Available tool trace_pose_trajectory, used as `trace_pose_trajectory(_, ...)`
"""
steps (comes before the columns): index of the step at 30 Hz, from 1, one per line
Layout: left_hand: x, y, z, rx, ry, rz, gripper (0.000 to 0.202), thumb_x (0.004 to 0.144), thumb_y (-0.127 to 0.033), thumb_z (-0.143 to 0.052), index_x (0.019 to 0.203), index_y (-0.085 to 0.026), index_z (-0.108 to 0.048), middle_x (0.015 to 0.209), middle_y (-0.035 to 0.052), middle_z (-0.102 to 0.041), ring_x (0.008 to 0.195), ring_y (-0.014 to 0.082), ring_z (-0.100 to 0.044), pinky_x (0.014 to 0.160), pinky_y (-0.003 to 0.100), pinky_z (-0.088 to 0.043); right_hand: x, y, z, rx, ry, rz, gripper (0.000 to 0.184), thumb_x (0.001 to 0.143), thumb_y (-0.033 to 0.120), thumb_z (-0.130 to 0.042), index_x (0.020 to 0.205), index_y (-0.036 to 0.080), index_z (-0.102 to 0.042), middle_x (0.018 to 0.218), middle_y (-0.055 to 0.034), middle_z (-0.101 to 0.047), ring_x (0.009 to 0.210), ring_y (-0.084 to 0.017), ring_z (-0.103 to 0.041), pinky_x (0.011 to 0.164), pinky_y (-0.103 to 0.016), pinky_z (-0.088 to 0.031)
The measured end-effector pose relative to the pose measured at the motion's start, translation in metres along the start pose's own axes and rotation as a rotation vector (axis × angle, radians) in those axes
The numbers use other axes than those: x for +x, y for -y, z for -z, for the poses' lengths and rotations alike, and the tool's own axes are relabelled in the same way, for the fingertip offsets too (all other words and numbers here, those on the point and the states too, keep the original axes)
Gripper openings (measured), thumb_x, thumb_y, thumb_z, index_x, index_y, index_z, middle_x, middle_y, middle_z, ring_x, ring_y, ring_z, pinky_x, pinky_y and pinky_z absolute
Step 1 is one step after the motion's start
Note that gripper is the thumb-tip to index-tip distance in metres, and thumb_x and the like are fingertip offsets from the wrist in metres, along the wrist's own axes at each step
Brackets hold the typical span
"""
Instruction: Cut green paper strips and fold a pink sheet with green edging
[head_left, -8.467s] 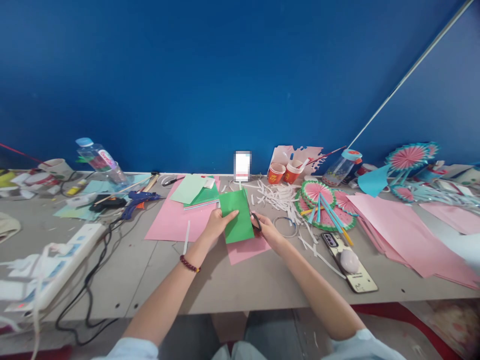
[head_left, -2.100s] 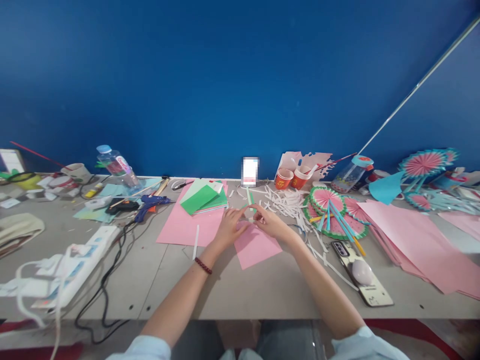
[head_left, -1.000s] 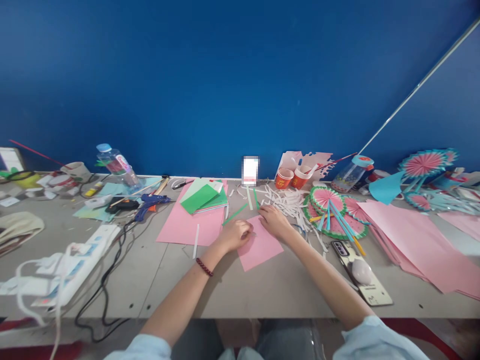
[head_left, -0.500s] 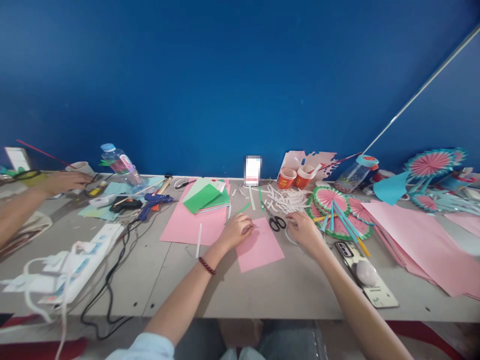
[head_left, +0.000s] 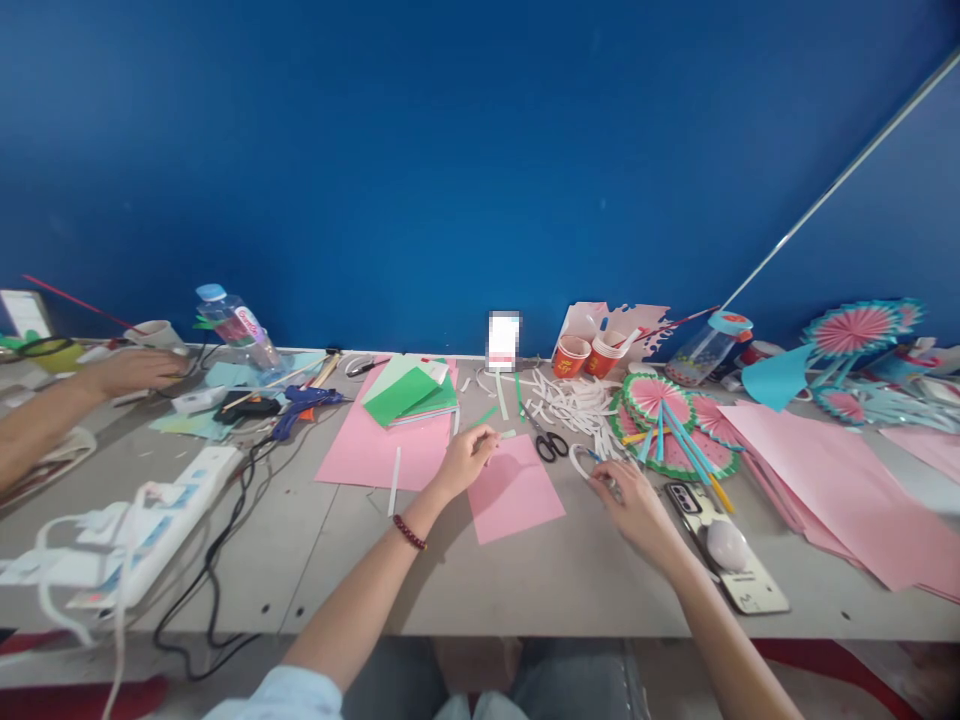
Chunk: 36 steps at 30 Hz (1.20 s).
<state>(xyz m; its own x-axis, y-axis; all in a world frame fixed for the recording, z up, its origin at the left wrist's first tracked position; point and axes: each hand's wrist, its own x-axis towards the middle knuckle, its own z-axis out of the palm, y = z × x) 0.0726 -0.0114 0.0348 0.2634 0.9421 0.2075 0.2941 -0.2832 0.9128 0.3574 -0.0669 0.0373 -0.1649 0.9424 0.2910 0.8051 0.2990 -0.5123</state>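
My left hand point(head_left: 466, 459) is closed in a pinch on a thin green paper strip point(head_left: 486, 417) at the upper left edge of a small pink sheet point(head_left: 514, 492). My right hand point(head_left: 631, 495) has its fingers closed on a clear tape ring point(head_left: 581, 461) just right of that sheet. Black-handled scissors point(head_left: 550, 441) lie on the table between the two hands, with no hand touching them.
A stack of green and pink paper point(head_left: 409, 397) lies behind my left hand. White paper strips point(head_left: 574, 397), paper fans point(head_left: 664, 420), a phone point(head_left: 724, 545) and large pink sheets point(head_left: 825, 480) fill the right. Another person's hand point(head_left: 124, 372) reaches in at far left near a glue gun point(head_left: 300, 405) and cables.
The green sheet I was cutting now lies on the stack and the scissors are down. In the last second my right hand moved right to the tape ring and drew it nearer; another person's arm appeared.
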Motion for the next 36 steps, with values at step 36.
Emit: trace_pose_trajectory(36,-0.010,-0.006,-0.007,0.180,-0.101,-0.375,0.028,0.087,-0.032,-0.056,0.112,-0.025,-0.066,0.093,0.0050,-0.069,0.080,0.0159,-0.062,0.072,0.027,-0.050,0.055,0.073,-0.097,0.386,-0.041,0.073,0.014,0.078,0.021,-0.047,0.070,0.021,-0.058,0.066,-0.0031,-0.057,0.071,-0.020,-0.052,0.071,-0.031,-0.045)
